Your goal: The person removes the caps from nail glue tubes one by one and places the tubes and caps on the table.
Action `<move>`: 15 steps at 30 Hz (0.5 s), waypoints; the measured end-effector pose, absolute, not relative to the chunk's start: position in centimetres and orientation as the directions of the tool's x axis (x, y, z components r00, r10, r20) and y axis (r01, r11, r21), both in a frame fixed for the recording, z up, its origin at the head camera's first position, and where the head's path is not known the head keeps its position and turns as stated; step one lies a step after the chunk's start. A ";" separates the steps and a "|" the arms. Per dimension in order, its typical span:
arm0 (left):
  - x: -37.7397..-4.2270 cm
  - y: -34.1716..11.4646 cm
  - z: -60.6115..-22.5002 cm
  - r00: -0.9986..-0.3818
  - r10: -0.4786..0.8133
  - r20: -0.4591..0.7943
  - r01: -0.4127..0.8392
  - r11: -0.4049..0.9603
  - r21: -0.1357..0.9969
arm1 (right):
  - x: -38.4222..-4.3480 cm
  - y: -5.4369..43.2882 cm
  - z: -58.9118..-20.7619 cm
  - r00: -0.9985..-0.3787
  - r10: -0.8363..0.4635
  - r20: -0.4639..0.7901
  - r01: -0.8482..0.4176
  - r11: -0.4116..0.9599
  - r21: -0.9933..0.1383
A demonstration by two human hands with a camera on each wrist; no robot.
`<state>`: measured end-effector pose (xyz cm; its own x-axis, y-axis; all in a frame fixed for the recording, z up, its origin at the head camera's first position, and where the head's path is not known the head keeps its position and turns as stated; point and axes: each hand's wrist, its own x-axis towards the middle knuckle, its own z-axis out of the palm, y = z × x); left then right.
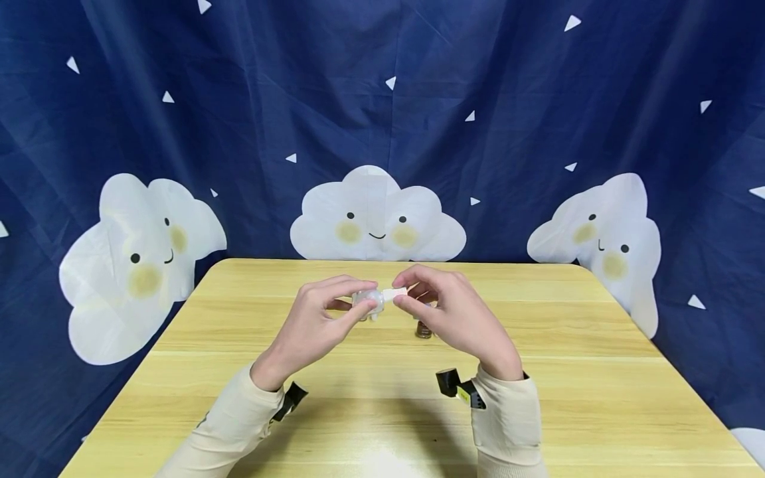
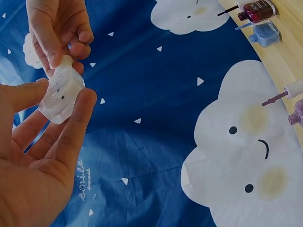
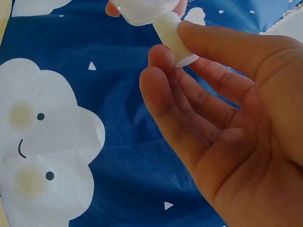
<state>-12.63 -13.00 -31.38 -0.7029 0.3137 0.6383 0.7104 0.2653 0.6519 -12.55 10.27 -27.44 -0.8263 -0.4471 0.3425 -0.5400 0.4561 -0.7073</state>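
Observation:
Between thumb and fingers, my left hand (image 1: 317, 315) holds a small clear nail polish bottle (image 1: 368, 303) with whitish contents, tipped on its side above the table. My right hand (image 1: 457, 312) pinches the bottle's white cap (image 1: 396, 293) from the other side. In the left wrist view the bottle (image 2: 61, 93) shows small dark dots on its face, and the right hand's fingers meet at its neck. Up close in the right wrist view, the cylindrical cap (image 3: 174, 40) lies between thumb and fingertips, right at the bottle (image 3: 147, 10).
A dark nail polish bottle (image 1: 424, 330) stands on the wooden table (image 1: 382, 372) beyond my right hand. The left wrist view has a dark red bottle (image 2: 260, 10), a blue bottle (image 2: 266, 35) and a mauve bottle (image 2: 298, 113) near brush applicators. A blue cloud-print curtain (image 1: 382, 99) hangs behind.

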 end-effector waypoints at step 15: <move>-12.6 -13.0 -31.3 -0.691 0.330 0.643 0.722 0.268 0.638 | -12.6 10.3 -27.4 -0.813 -0.449 0.370 -0.570 0.488 -0.661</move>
<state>-12.60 -12.99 -31.32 -0.6906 0.3302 0.6434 0.7222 0.2679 0.6377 -12.58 10.32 -27.41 -0.8131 -0.4494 0.3699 -0.5703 0.4882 -0.6606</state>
